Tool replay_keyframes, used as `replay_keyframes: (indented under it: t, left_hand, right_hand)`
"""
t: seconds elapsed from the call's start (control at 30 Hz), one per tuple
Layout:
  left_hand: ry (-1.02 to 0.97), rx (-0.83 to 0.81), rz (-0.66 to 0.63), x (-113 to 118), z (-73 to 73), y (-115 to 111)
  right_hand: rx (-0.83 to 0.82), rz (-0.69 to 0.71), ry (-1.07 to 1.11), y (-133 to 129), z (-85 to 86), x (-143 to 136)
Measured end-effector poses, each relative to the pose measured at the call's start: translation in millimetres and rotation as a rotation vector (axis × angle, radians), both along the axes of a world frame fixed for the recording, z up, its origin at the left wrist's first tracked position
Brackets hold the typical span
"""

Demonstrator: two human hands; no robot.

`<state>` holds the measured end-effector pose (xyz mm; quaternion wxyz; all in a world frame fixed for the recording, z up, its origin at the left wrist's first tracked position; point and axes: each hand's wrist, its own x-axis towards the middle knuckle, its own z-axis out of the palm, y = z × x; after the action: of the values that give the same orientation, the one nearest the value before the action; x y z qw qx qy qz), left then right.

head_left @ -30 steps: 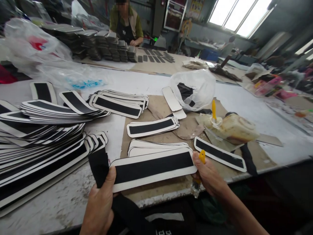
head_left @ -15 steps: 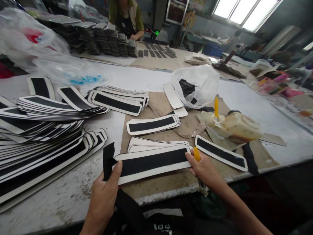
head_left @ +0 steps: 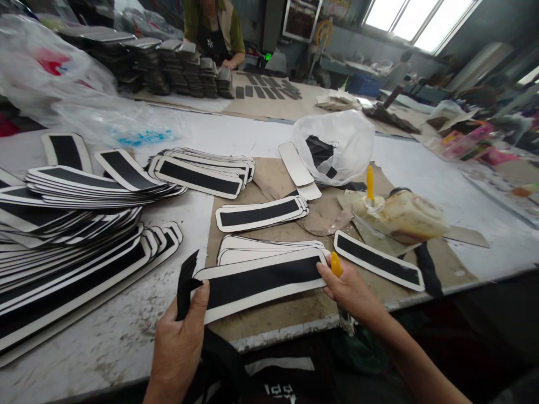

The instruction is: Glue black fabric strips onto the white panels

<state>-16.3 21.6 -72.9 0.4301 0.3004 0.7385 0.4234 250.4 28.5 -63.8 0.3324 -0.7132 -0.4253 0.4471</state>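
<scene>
A long white panel with rounded corners and a black band down its middle (head_left: pixel 261 283) is stretched between my two hands above the table edge. My left hand (head_left: pixel 179 342) is closed on its left end, thumb on top. A loose tail of black strip (head_left: pixel 188 280) sticks up there beside the thumb. My right hand (head_left: pixel 351 289) pinches the right end and also holds a yellow-handled tool (head_left: pixel 336 264), whose far end hangs below the hand. Just behind lies a small stack of white panels (head_left: pixel 252 247), and another banded panel (head_left: pixel 379 261) rests at the right.
Large stacks of banded panels (head_left: pixel 76 269) fill the left side. Further back are a plastic bag (head_left: pixel 353 134) with black pieces and a stained container (head_left: pixel 412 216) beside an upright yellow handle (head_left: pixel 370 182). A co-worker (head_left: pixel 214 39) stands across the table.
Both hands keep their hold on the panel, almost unmoved. The tip of the loose black strip leans a little more to the right. The whole view has shifted slightly.
</scene>
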Motion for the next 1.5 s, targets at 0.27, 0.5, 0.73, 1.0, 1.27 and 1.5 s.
replay_keyframes:
  t: [0.27, 0.5, 0.73, 1.0, 1.27, 1.5]
  left_hand:
    - [-0.592, -0.135, 0.219, -8, 8.2, 6]
    - [-0.482, -0.039, 0.141, -6, 8.8, 9]
    - [-0.607, 0.055, 0.0, -10, 8.8, 11]
    - [-0.467, 0.022, -0.075, -23, 20.7, 49]
    - [-0.393, 0.106, -0.21, -28, 29.4, 109]
    - [-0.853, -0.007, -0.169, -30, 35.6, 124]
  right_hand:
    - [-0.087, 0.12, 0.682, -6, 14.6, 2]
    - [-0.062, 0.112, 0.396, -3, 14.3, 3]
    - [-0.151, 0.088, 0.116, 13, 21.4, 5]
    - [-0.089, 0.186, 0.026, 62, 38.8, 12]
    - [0.047, 0.23, -0.137, 127, 46.2, 12]
    - [-0.014, 0.22, 0.32, 140, 53.3, 18]
